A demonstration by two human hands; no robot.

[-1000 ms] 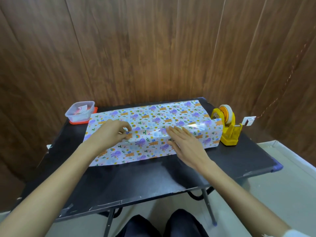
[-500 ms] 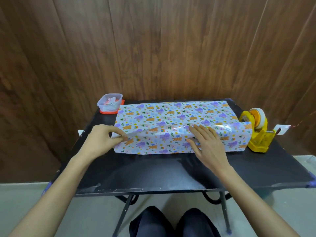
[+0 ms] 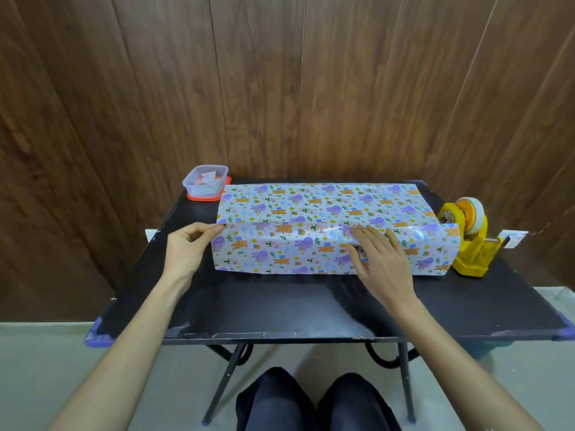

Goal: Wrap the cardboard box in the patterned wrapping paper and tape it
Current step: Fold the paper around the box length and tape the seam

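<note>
1. Presently lies straight ahead of both hands, on the far half of the black table [image 3: 280, 309]: patterned wrapping paper [image 3: 311, 203] folded up and over a long bundle (cardboard box presumably inside, fully hidden).
2. Runs left to right, long axis crosswise to the forearms. Ends on the right just beside a yellow tape dispenser [image 3: 469, 247]. Meets at the far left corner a clear plastic container [image 3: 205, 183] on a red lid, touching or not, cannot tell.
3. Pinches the left end of the near flap's edge with the left hand [image 3: 189, 248], thumb against curled fingers. Presses the same flap flat with the right hand [image 3: 381, 262], fingers straight and slightly spread, right of the middle.
4. Reads as holding the overlap seam along the top, with no tape visible on it.
5. Puts the right hand nearer the dispenser, so probably the one to fetch tape while the left keeps the seam. Risks the glossy flap springing back once the flat palm lifts.
6. Shows no legible brand or writing: only cartoon print on the paper, a white tab [image 3: 513, 238] by the dispenser and a scrap in the container, too small to read.
</note>
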